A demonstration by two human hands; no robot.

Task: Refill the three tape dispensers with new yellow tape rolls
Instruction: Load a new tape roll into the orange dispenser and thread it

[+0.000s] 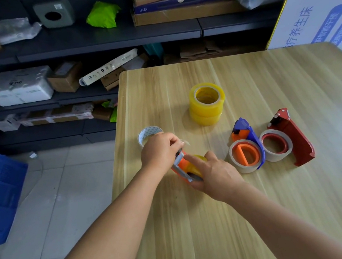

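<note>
Threading first refill: right hand [214, 176] clamped on orange dispenser [182, 169], left hand [160, 150] fingers pinching tape end at 12 o'clock; next, pulling it across the blade.

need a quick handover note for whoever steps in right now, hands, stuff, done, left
Left hand pinches the tape end at the orange dispenser. Right hand grips that dispenser, a yellow roll already in it.
Two new rolls are stacked mid-table. The empty core lies behind the left hand.
Blue dispenser and red dispenser hold spent cores.
Done: first roll loaded. Left: finish threading it, refill the other two.
</note>
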